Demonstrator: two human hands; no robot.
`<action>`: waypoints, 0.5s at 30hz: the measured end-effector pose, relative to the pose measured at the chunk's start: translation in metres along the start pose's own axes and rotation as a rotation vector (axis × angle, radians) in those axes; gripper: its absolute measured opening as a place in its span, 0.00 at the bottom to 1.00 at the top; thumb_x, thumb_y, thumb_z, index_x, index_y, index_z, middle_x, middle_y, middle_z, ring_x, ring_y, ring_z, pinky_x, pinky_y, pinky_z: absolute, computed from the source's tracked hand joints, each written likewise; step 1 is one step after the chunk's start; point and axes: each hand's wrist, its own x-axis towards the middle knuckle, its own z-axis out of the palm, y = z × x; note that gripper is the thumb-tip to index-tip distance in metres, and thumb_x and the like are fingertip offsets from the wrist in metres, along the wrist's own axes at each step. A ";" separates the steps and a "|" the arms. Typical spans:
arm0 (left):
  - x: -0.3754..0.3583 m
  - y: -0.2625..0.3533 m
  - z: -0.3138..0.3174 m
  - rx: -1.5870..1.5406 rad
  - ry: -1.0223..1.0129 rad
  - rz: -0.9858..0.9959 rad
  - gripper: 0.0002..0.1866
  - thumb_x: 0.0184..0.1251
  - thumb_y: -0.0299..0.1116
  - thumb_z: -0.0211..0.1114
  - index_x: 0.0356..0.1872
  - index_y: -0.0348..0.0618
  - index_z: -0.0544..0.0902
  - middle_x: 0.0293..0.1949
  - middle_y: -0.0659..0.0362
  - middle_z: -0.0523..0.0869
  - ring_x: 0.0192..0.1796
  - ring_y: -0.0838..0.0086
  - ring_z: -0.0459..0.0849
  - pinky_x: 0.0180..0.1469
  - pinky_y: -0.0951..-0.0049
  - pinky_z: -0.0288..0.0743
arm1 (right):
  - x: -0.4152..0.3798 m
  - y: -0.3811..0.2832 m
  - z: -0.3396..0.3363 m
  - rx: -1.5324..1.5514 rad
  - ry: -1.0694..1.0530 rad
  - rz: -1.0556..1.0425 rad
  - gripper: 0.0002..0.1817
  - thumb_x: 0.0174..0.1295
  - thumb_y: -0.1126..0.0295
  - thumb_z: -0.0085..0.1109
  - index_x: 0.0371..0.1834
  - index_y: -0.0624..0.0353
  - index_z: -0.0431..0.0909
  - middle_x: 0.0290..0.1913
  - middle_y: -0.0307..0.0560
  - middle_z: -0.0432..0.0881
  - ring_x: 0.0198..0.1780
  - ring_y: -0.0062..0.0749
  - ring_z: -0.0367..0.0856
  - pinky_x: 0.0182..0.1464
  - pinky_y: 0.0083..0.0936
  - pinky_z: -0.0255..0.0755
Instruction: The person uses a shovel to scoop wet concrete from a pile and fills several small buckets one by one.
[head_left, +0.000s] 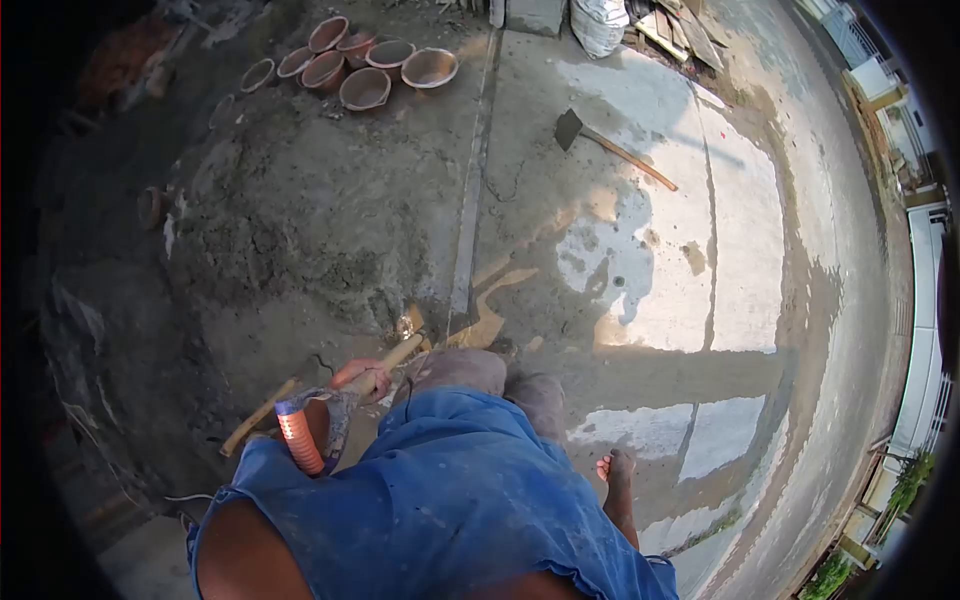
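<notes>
My left hand [368,378] is wrapped round a pale wooden handle [402,352] at the lower left, in front of the blue shirt. Close to the left forearm is an orange ribbed tube [300,440] with a blue end; how it is attached is unclear. A wooden stick [258,418] lies further left. Out at the lower right, my right hand [617,466] hangs low over the wet concrete with its fingers curled in and nothing visible in them. The grey wet mortar heap [310,220] spreads ahead of my left hand.
A hoe [625,157] lies on the concrete slab [745,240] ahead to the right. Several round pans [365,89] stand at the upper left. A white sack [599,25] and wood scraps [680,35] are at the top. A road [850,200] curves along the right.
</notes>
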 end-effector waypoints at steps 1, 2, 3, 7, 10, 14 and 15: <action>-0.005 -0.016 -0.004 -0.044 -0.021 0.036 0.18 0.59 0.29 0.55 0.47 0.35 0.62 0.30 0.59 0.70 0.29 0.78 0.73 0.29 0.80 0.71 | -0.010 -0.006 0.003 -0.105 -0.023 0.051 0.10 0.59 0.69 0.48 0.41 0.60 0.68 0.24 0.46 0.75 0.22 0.35 0.78 0.20 0.31 0.71; -0.013 -0.036 -0.007 -0.145 -0.083 0.067 0.19 0.59 0.30 0.55 0.49 0.35 0.61 0.31 0.58 0.70 0.29 0.78 0.72 0.29 0.80 0.72 | -0.003 -0.020 0.017 -0.155 -0.044 0.025 0.10 0.59 0.69 0.48 0.41 0.60 0.68 0.24 0.46 0.75 0.22 0.35 0.78 0.20 0.31 0.71; -0.017 -0.055 -0.012 -0.242 -0.142 0.097 0.21 0.59 0.30 0.55 0.51 0.34 0.60 0.32 0.58 0.69 0.30 0.78 0.72 0.30 0.80 0.72 | 0.002 -0.032 0.029 -0.403 -0.148 -0.097 0.11 0.58 0.68 0.50 0.41 0.62 0.69 0.23 0.47 0.75 0.21 0.35 0.77 0.19 0.31 0.70; -0.008 -0.137 -0.039 -0.438 -0.397 0.277 0.24 0.60 0.31 0.55 0.55 0.34 0.58 0.35 0.56 0.69 0.30 0.77 0.72 0.31 0.78 0.73 | 0.048 -0.092 0.079 -0.721 -0.378 -0.237 0.13 0.56 0.69 0.52 0.39 0.67 0.72 0.21 0.47 0.75 0.16 0.33 0.76 0.17 0.28 0.69; -0.008 -0.195 -0.012 -0.643 -0.501 0.400 0.26 0.60 0.32 0.54 0.55 0.29 0.56 0.37 0.55 0.68 0.33 0.74 0.73 0.34 0.71 0.74 | 0.063 -0.173 0.144 -0.865 -0.477 -0.553 0.09 0.58 0.69 0.50 0.38 0.63 0.72 0.19 0.45 0.73 0.16 0.29 0.75 0.15 0.22 0.67; 0.027 -0.269 -0.013 -0.702 -0.405 0.703 0.25 0.60 0.31 0.54 0.53 0.26 0.57 0.37 0.49 0.69 0.35 0.69 0.74 0.37 0.64 0.79 | 0.013 -0.232 0.225 -1.022 -0.711 -0.709 0.11 0.60 0.64 0.52 0.41 0.58 0.73 0.22 0.42 0.74 0.17 0.24 0.74 0.17 0.19 0.67; 0.036 -0.289 -0.016 -0.760 -0.408 0.713 0.25 0.60 0.31 0.54 0.53 0.26 0.57 0.37 0.49 0.69 0.35 0.69 0.74 0.37 0.64 0.79 | -0.013 -0.231 0.238 -1.131 -0.746 -0.738 0.12 0.61 0.62 0.52 0.43 0.57 0.73 0.23 0.41 0.75 0.18 0.23 0.74 0.19 0.18 0.67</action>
